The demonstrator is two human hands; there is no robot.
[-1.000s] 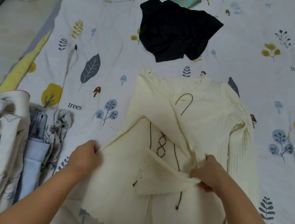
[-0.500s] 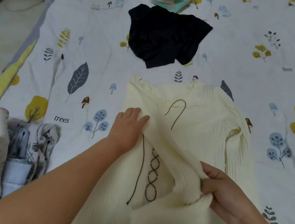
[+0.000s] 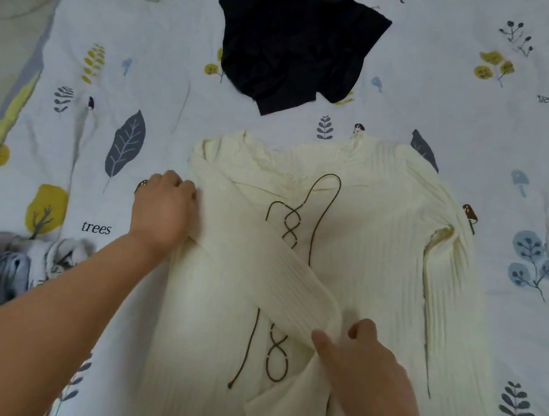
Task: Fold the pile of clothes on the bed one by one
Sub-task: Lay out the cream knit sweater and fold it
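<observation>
Since the earlier frame, the left hand [image 3: 164, 210] has slid from the chest of the cream ribbed sweater [image 3: 371, 248] out to its left shoulder edge, where its curled fingers now grip the fabric at the fold. Meanwhile the sleeve [image 3: 262, 266] has been drawn flatter, lying diagonally across the front over the brown lacing [image 3: 289, 232]. Near its cuff end the right hand [image 3: 366, 362] pinches the sleeve between thumb and fingers. That sweater lies front up, spread on the leaf-printed bedsheet [image 3: 146, 66], in the near middle of the scene. Beyond it, apart from its collar, sits a crumpled black garment [image 3: 295, 45]. At the near left edge lies a heap of grey and white clothes [image 3: 16, 263]. No container shows.
</observation>
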